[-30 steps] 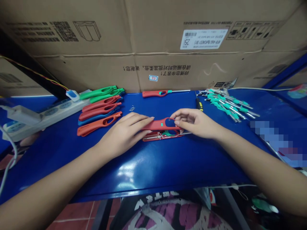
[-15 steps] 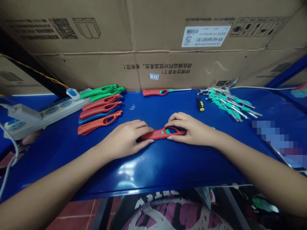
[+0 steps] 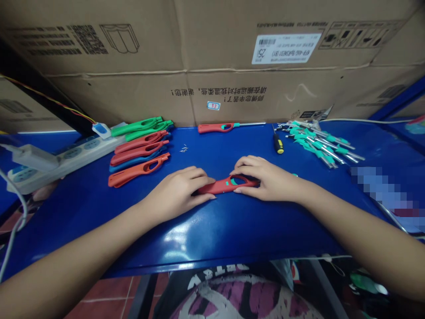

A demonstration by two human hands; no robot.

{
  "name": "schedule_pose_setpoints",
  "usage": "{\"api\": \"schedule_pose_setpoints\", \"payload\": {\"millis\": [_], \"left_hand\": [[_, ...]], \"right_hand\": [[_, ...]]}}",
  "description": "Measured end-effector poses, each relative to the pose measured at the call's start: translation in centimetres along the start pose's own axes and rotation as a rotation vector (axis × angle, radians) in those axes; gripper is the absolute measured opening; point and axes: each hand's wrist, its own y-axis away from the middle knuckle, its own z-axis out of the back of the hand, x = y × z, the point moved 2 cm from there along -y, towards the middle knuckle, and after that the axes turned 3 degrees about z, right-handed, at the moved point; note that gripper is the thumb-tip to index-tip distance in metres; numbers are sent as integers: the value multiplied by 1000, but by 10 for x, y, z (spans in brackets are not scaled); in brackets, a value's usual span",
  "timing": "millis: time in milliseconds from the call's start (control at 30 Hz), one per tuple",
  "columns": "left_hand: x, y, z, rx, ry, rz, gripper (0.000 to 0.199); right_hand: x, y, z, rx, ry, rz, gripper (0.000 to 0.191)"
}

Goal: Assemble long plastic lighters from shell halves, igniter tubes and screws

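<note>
Between my hands a red gas lighter [image 3: 219, 186] with a green trigger lies low over the blue table. My left hand [image 3: 182, 188] is closed round its handle end, thumb on the near side. The fingers and thumb of my right hand [image 3: 257, 177] grip the other end beside the trigger loop. That end is partly hidden by my right hand. Farther back lies a red lighter with a metal tube [image 3: 215, 128]. At the left, green, red, blue and orange lighter casings [image 3: 137, 170] lie in a row.
A white power strip [image 3: 73, 153] runs along the left side. Several small screws [image 3: 183, 149] lie behind my left hand. A black and yellow screwdriver [image 3: 278, 144] and a pile of metal tubes with green parts [image 3: 320, 144] lie back right. A cardboard box [image 3: 133, 97] stands behind.
The view has shifted very slightly. Both hands keep their hold on the red lighter, which sits a little farther right in the picture.
</note>
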Motion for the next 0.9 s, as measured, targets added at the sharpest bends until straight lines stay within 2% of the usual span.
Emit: {"api": "schedule_pose_setpoints", "payload": {"millis": [167,333,500,667,767,900], "left_hand": [[-4,1,-3,-32,-91,-23,27],[-13,2,-7,-65,-240,-65,28],[-9,0,-11,-82,-77,-36,27],[-7,2,-11,-81,66,-54,25],[-8,3,-9,-98,47,-65,24],[-7,1,-8,-100,18,-45,27]], "right_hand": [[-1,0,-1,-2,61,19,38],[4,0,-2,13,253,72,37],[7,1,-1,-28,310,182,29],[14,3,0,-17,353,232,37],[16,3,1,-10,347,209,37],[13,1,6,-8,250,92,32]]}}
